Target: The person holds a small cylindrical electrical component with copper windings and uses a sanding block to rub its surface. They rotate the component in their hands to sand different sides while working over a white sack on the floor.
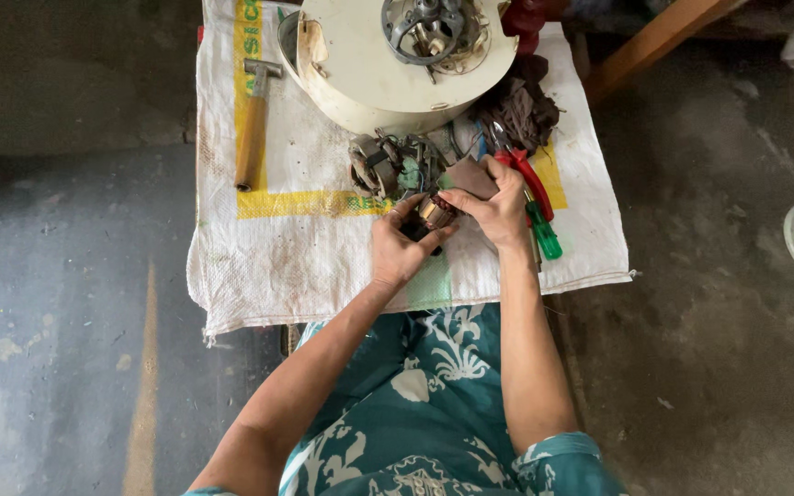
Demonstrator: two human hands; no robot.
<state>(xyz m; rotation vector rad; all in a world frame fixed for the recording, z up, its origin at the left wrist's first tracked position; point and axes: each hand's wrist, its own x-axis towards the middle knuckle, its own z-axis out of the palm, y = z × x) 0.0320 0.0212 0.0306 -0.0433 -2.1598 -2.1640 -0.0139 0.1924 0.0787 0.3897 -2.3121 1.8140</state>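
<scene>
Your left hand [397,248] grips a small motor part [436,213] with a shiny, coppery metal band. Your right hand [498,207] presses a matt brown abrasive sheet [470,174] against it. The work surface is a coarse woven plastic sack [323,248], white with yellow print, stained and rough. The hammer [252,124] has a smooth wooden handle and a dull grey metal head. The round housing [388,64] is cream-coloured, smooth and scuffed. The screwdriver [542,230] has a glossy green plastic handle; the pliers [526,170] have red plastic grips. The rag [521,110] is dark, crumpled cloth.
</scene>
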